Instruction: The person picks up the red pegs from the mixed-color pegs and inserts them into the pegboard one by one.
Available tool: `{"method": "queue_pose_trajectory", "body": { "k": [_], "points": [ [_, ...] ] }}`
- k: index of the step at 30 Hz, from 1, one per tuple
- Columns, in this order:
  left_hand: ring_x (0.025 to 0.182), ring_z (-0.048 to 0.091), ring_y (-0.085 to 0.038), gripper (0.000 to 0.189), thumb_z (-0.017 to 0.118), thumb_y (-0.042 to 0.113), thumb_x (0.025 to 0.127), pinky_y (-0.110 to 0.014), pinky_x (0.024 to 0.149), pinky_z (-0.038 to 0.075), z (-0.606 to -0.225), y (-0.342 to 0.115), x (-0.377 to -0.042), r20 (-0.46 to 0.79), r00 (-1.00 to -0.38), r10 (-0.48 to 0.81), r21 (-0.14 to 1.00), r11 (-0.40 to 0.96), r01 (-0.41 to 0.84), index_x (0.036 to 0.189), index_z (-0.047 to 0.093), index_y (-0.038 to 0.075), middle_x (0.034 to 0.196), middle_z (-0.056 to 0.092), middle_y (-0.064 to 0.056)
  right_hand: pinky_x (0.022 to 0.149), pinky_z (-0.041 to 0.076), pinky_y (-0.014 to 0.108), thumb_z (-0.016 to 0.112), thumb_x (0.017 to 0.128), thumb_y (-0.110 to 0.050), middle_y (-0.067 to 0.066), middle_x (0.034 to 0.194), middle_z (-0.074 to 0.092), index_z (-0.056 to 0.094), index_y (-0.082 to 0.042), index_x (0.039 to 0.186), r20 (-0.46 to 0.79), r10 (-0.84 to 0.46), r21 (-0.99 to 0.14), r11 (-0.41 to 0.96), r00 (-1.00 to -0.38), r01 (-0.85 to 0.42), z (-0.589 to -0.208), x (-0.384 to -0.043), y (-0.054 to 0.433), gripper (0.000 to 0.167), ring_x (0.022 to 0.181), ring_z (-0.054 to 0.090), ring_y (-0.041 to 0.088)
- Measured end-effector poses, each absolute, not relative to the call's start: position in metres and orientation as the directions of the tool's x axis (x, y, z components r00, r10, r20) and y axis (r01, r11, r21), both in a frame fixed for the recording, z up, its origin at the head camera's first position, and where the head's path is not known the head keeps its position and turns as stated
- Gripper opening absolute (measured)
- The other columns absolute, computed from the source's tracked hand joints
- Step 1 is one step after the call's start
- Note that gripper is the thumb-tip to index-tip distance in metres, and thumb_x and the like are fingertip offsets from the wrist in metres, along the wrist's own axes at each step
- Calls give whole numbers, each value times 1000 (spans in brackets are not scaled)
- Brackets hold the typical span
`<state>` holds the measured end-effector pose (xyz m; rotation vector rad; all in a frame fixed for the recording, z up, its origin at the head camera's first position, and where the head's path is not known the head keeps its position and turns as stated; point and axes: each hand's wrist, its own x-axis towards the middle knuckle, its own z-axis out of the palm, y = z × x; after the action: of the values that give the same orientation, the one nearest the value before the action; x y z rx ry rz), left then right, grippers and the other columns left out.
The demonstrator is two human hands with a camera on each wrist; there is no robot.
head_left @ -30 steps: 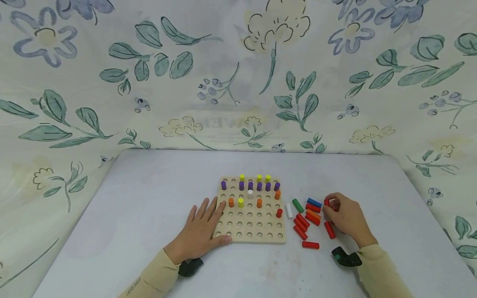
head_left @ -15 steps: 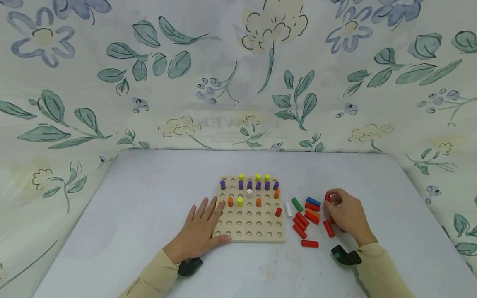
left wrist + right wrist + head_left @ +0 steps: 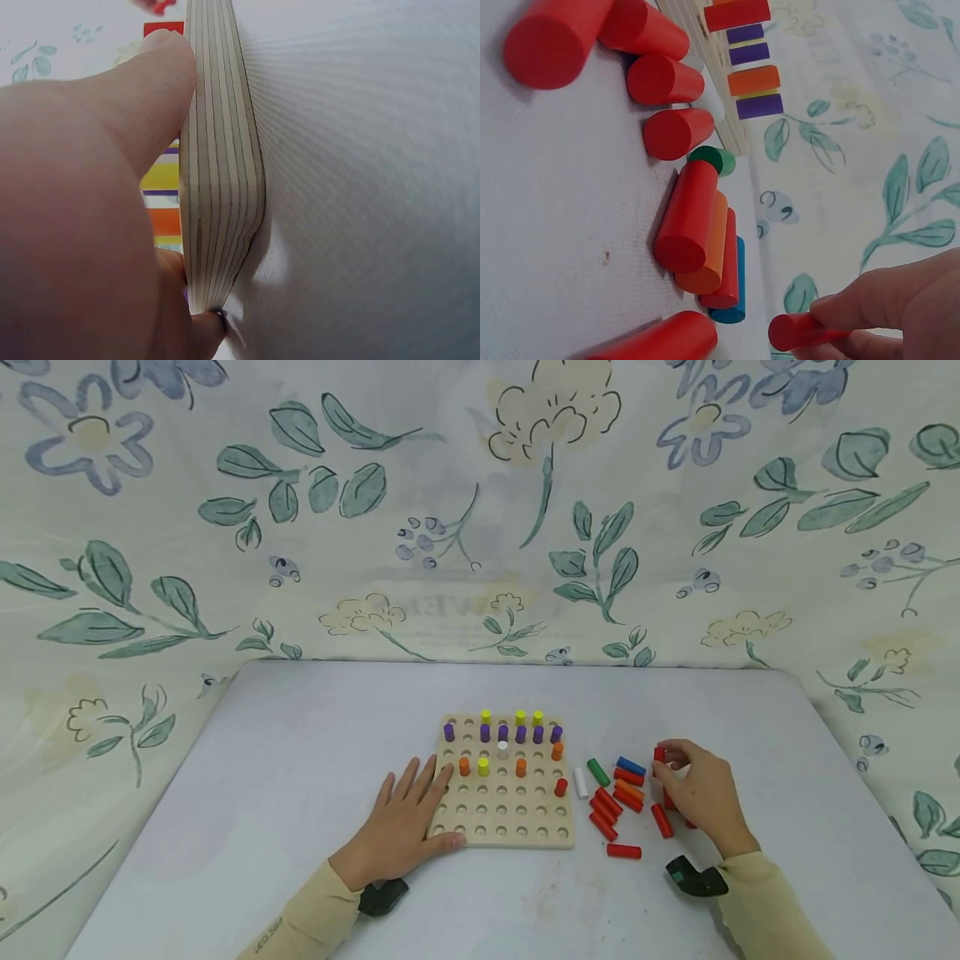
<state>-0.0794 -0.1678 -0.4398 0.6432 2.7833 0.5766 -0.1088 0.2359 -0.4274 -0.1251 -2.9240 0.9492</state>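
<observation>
A wooden pegboard [image 3: 510, 841] lies on the table, with purple, yellow, orange, white and red pegs standing in some of its holes. My left hand [image 3: 397, 831] rests on its left side, fingers spread and thumb at the near edge. In the left wrist view that thumb [image 3: 161, 82] lies along the board's layered edge [image 3: 217, 150]. To the right of the loose pegs, my right hand [image 3: 701, 789] pinches a red peg [image 3: 659, 755] between thumb and fingers. The right wrist view shows this red peg [image 3: 791, 331] held off the table. Other red pegs are partly hidden under the right hand.
Between board and right hand lie loose pegs: a white one [image 3: 581, 783], a green one [image 3: 598, 772], a blue one [image 3: 632, 766], an orange one [image 3: 628, 790] and several red ones [image 3: 624, 852]. A floral cloth [image 3: 450, 527] hangs behind the table [image 3: 300, 727].
My right hand has moved slightly up and away with the red peg, which now stands more upright in its fingers. Other red pegs have come into sight below it. The left hand stays put.
</observation>
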Motion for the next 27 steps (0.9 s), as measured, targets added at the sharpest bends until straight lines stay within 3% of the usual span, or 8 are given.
{"method": "queue_pose_trajectory", "body": {
  "k": [10,27],
  "points": [
    [152,0,-45,94,57,60,96,-69,115,1,-442,-169,-80,-135,-880,456,422,830,366,160,20,3,165,10,-23,54,48,31,69,95,-19,24,109,65,63,1,126,37,113,-605,794,-993,68,-421,-106,231,38,71,53,25],
    [152,1,-45,94,56,61,96,-69,115,1,-443,-169,-81,-133,-880,457,421,829,367,160,20,3,165,11,-23,59,47,31,72,93,-17,19,102,68,67,0,119,125,72,-582,813,-989,-15,-416,-101,224,31,83,56,29]
  ]
}}
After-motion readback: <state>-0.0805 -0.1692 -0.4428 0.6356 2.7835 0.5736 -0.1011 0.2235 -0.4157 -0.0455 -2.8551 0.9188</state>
